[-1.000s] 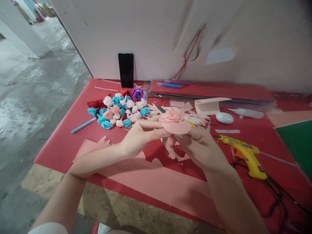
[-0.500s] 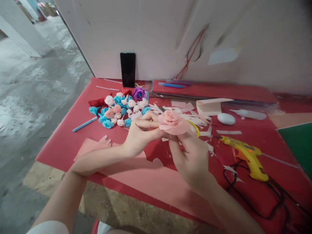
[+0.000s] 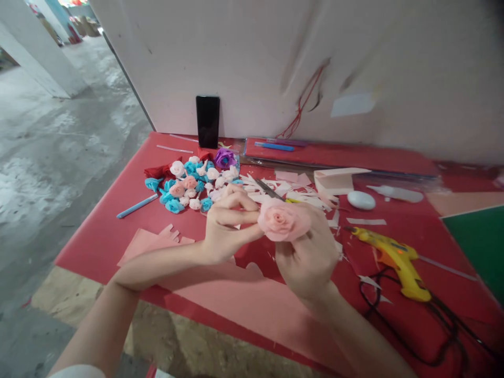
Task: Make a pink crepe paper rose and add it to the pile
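A pink paper rose is held up over the table between my two hands, its open face turned toward me. My left hand pinches its left edge, with the fingers curled. Gripping from below and the right is my right hand; its fingertips are partly hidden behind the petals. Beyond the flower lie scissors, with blades showing and yellow handles mostly covered by the rose and hand. Under my forearms, pink crepe paper is spread on the red tabletop.
Small blue, white and pink paper flowers are heaped at the back left by a purple rose. A phone leans on the wall. To the right lie a yellow glue gun with a black cord, a white egg-shaped object and paper scraps.
The rose has tipped so its centre faces me more, and sits slightly lower in view. Both hands still hold it. The scissors' blades show more. The camera view has shifted a little.
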Demonstrator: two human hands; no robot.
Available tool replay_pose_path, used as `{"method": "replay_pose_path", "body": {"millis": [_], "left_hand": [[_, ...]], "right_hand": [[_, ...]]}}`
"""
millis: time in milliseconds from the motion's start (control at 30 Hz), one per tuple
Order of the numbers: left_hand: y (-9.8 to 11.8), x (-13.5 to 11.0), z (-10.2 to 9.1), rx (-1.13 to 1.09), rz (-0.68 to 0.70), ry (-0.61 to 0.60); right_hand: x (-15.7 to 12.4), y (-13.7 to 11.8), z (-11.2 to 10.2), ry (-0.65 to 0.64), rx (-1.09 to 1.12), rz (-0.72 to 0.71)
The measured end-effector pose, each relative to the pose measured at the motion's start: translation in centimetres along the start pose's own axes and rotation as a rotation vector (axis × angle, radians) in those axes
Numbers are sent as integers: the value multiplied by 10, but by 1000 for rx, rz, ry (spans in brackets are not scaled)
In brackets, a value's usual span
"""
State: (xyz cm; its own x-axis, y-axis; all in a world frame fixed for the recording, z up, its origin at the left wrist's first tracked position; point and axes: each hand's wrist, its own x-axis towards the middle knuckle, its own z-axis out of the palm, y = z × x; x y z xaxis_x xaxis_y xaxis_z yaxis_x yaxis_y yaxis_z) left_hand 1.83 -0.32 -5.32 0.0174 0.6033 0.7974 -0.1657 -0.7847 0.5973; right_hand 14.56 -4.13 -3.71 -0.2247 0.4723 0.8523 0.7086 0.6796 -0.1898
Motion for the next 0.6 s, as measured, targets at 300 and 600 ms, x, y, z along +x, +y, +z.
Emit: {"method": "replay_pose_path", "body": {"millis": [300,600], "left_hand": [[6,11,-11,170,137,-174],[9,11,-10,103,181,-172]], "right_hand": [[10,30,-12,-261,389,-61],[14,36,-14,-367,505,-104]]}}
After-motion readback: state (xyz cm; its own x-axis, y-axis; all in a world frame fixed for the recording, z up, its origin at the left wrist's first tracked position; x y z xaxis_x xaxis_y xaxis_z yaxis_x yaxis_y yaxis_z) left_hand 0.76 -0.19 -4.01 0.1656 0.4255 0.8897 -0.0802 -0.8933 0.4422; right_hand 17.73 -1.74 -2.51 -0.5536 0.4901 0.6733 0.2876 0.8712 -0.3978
